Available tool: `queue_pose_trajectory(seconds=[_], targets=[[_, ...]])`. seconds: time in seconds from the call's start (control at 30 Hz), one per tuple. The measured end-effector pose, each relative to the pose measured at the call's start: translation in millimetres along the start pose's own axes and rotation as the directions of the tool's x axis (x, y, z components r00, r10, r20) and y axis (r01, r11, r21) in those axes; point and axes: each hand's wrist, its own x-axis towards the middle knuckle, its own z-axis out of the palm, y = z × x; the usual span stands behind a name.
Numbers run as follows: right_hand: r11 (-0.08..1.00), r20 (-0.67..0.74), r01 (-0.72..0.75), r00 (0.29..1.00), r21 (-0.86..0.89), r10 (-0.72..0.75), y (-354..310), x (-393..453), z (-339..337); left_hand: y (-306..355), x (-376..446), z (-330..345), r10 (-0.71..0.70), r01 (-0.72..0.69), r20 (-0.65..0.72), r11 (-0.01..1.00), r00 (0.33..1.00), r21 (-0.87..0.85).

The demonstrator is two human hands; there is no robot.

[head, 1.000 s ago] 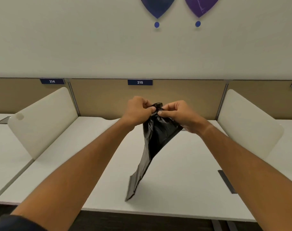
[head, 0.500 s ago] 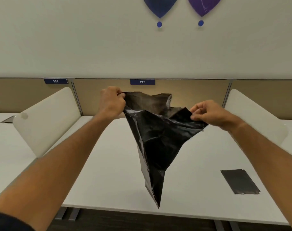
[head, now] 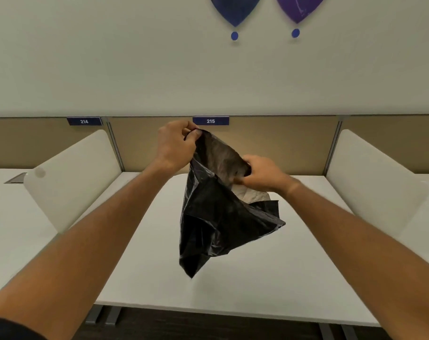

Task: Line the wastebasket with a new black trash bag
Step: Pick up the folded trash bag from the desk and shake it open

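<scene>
A black trash bag hangs in the air above the white desk, its mouth partly spread and its pointed bottom dangling low. My left hand pinches the bag's upper rim at the far side. My right hand grips the rim lower and nearer, with its fingers tucked into the opening. The thin plastic near the top looks see-through. No wastebasket is in view.
White side dividers stand at the left and right of the desk. A tan back panel carries the labels 214 and 215. Dark floor shows below the desk's front edge.
The bag went from a bunched strip held by both hands together to a spread mouth. My right hand has since come back in and lower, and the bag has puffed out.
</scene>
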Motion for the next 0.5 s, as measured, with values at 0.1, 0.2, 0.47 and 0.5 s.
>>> queue_pose_trajectory(seconds=[0.1,0.2,0.47,0.5], targets=[[0.993,-0.339,-0.102,0.934,0.051,0.114,3.5,8.5,-0.4,-12.1,-8.0,-25.2,0.194,-0.214,0.169,0.970,0.966,0.113],[0.976,-0.407,-0.122,0.894,0.180,0.187,2.1,13.1,-5.6,-35.2,-18.9,-46.9,0.210,-0.315,0.347,0.906,0.914,0.281],[0.973,-0.413,-0.070,0.897,0.221,0.158,-23.1,12.4,11.7,-90.3,-36.3,-58.9,-0.446,0.441,-0.070,0.826,0.892,0.350],[0.975,-0.400,-0.057,0.905,0.213,0.141,-24.6,10.1,14.5,-96.3,-35.5,-62.4,-0.605,0.612,-0.092,0.784,0.791,0.103]])
